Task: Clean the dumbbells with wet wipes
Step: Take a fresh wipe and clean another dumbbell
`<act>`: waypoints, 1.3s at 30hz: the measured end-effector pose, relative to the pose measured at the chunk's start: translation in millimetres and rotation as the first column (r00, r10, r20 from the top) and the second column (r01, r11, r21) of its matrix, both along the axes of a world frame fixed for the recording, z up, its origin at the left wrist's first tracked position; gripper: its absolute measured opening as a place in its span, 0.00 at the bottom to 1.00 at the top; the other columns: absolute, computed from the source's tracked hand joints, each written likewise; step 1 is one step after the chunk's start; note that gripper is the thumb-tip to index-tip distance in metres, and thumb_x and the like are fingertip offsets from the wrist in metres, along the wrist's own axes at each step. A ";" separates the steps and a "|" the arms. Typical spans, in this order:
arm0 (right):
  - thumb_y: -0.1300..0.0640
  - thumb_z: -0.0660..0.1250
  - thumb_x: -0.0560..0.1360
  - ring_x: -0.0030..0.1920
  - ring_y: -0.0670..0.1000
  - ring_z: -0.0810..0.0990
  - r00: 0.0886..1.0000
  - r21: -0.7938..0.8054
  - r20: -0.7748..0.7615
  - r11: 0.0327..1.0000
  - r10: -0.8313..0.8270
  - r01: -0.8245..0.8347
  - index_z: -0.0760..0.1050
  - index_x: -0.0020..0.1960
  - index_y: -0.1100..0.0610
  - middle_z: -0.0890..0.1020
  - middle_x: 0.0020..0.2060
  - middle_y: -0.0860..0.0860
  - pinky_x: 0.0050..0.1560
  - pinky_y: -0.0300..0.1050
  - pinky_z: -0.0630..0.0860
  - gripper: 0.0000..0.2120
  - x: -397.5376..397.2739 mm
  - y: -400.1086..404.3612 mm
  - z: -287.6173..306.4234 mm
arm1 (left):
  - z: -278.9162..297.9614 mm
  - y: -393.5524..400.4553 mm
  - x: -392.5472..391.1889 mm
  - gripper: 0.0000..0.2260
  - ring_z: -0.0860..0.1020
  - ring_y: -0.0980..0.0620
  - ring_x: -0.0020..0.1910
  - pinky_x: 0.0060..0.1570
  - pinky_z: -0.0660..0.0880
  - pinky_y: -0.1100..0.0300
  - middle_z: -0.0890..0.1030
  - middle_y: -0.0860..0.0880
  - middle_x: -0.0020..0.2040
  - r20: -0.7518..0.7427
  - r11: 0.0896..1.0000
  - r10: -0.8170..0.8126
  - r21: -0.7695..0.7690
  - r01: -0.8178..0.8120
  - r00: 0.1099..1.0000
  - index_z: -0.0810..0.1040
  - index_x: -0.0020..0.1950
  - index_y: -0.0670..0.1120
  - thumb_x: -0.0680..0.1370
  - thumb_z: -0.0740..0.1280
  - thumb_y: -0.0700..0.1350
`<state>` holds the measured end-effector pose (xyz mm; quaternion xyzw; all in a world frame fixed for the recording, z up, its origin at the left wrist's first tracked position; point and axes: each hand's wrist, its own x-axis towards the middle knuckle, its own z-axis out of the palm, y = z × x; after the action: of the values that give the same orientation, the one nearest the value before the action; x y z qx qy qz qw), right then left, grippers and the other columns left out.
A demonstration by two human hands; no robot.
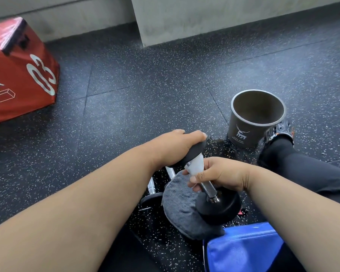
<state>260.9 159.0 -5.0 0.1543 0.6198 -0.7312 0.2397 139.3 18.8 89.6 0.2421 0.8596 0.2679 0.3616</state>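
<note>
A black dumbbell [219, 208] with a chrome handle stands tilted, its lower head resting on a grey towel [180, 209] on the floor. My left hand [177, 146] is clamped over the upper head. My right hand [220, 174] wraps a white wet wipe [194, 164] around the handle just below that head. Two more dumbbells [152, 190] lie on the floor behind the towel, mostly hidden by my left arm.
A dark paper bucket [243, 132] stands open on the speckled rubber floor to the right, beside my shoe [281, 132] and black-trousered leg. A red plyo box [18, 75] sits far left. A blue pad [243, 250] lies at the bottom right. Concrete walls run along the back.
</note>
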 end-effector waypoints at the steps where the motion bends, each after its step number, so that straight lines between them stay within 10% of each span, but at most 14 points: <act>1: 0.67 0.71 0.80 0.40 0.50 0.83 1.000 0.015 -0.007 1.000 0.007 -0.007 0.77 0.66 0.69 0.84 0.42 0.57 0.38 0.37 0.79 0.16 1.0 -0.3 2.1 | 0.7 -0.5 0.0 0.32 0.82 0.49 0.44 0.47 0.75 0.50 0.86 0.52 0.50 0.008 1.000 -0.003 0.016 0.003 1.000 0.82 0.56 0.52 0.69 0.63 0.76; 6: 0.61 0.73 0.80 0.36 0.47 0.80 0.993 0.244 -0.025 0.964 0.116 -0.106 0.81 0.58 0.59 0.85 0.37 0.53 0.39 0.41 0.75 0.08 9.2 -9.3 4.1 | 6.5 -2.6 0.6 0.27 0.78 0.65 0.55 0.57 0.72 0.59 0.80 0.65 0.58 0.066 0.996 -0.018 0.089 0.012 0.998 0.76 0.70 0.61 0.75 0.69 0.72; 14: 0.56 0.68 0.69 0.34 0.53 0.79 0.996 0.411 -0.070 0.907 -0.063 0.086 0.84 0.51 0.66 0.87 0.37 0.61 0.43 0.52 0.78 0.17 14.5 -25.2 -2.1 | -1.1 -1.9 -2.5 0.38 0.78 0.61 0.64 0.67 0.70 0.60 0.78 0.57 0.71 0.050 0.983 0.006 0.182 -0.015 0.999 0.72 0.80 0.57 0.74 0.72 0.72; 21: 0.59 0.68 0.71 0.25 0.47 0.77 0.974 0.442 -0.082 0.869 -0.210 0.224 0.80 0.39 0.62 0.82 0.25 0.51 0.32 0.40 0.73 0.07 17.2 -32.7 -1.5 | -6.4 -32.3 7.1 0.61 0.77 0.49 0.67 0.70 0.74 0.48 0.72 0.51 0.72 -0.015 0.995 0.096 0.008 -0.096 0.995 0.59 0.83 0.56 0.56 0.80 0.74; 27: 0.66 0.65 0.75 0.22 0.45 0.72 0.946 0.353 -0.102 0.878 -0.308 0.324 0.76 0.34 0.58 0.77 0.23 0.50 0.27 0.37 0.69 0.11 26.4 -38.6 0.0 | -33.2 -40.5 33.9 0.18 0.82 0.53 0.44 0.43 0.78 0.59 0.88 0.46 0.53 0.189 0.977 0.211 0.002 -0.215 0.959 0.84 0.57 0.48 0.76 0.79 0.58; 39: 0.64 0.67 0.74 0.30 0.47 0.77 0.947 0.488 -0.239 0.816 -0.216 0.309 0.72 0.40 0.51 0.80 0.30 0.47 0.34 0.42 0.74 0.10 40.1 -40.9 9.5 | -65.4 -25.3 63.0 0.14 0.71 0.48 0.38 0.42 0.67 0.51 0.79 0.47 0.34 0.172 0.927 0.276 0.212 -0.309 0.946 0.84 0.39 0.43 0.81 0.74 0.50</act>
<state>301.0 118.1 4.4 0.2334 0.7849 -0.5732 0.0310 202.3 -6.5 24.2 0.1331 0.8207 0.4355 0.3450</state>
